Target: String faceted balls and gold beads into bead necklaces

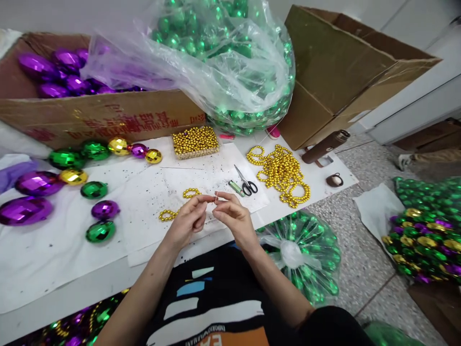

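My left hand (190, 214) and my right hand (233, 214) meet above the front of the white-covered table, fingertips almost touching. Both pinch at a thin, pale thread (216, 196), most of it hidden by the fingers. Just beyond and beside my left hand lie a small loop of gold beads (191, 192) and a short gold bead strand (167, 216), partly behind the hand. Black-handled scissors (248, 186) and a green cutter-like tool (236, 188) rest past my right hand. Farther back stands a clear tray of loose gold beads (195, 142).
Gold bead strands (281, 170) are heaped at right, near a brown bottle (325, 146). Large faceted ornaments (104, 209) lie at left. A carton (137, 113) of purple ornaments and a plastic bag (252, 81) of green ones stand behind; another green bag (306, 254) is below.
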A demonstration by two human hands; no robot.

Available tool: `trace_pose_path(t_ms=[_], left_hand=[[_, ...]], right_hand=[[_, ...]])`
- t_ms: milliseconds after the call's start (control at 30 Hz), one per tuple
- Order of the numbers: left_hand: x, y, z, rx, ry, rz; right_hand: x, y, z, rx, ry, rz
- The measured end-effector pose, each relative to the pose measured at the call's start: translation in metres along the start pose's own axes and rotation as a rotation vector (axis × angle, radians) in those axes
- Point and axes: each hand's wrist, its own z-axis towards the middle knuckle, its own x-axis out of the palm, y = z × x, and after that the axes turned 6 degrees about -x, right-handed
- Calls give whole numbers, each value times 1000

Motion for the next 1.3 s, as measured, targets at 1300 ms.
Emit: trace_pose_path(t_ms=[1300], left_hand=[[14,19,17,66,-92,101]], right_hand=[[-111,-30,62,94,49,-1651]])
